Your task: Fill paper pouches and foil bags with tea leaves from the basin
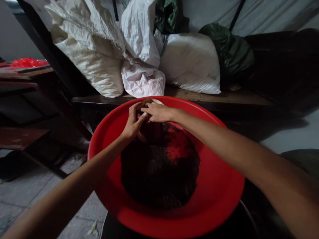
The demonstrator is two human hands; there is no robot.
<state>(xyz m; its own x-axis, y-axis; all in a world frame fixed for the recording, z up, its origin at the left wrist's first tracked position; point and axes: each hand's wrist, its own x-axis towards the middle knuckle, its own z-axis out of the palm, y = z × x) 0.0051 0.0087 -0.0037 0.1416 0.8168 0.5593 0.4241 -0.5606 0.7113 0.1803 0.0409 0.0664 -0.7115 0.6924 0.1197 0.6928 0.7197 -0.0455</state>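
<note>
A wide red basin holds a dark, loose, grainy material spread over its bottom. At the basin's far side, my left hand curls around a small pouch-like object, dark pink with pale edges. My right hand lies over the top of the same object, its fingers bent against it and close to my left thumb. Both hands largely cover the object, so its full shape is hidden. Some red basin floor shows through the dark material near the hands.
Behind the basin, white sacks and dark green bags rest on a wooden bench. At left stand a table with red items and a low wooden stool. A dark round support is beneath the basin.
</note>
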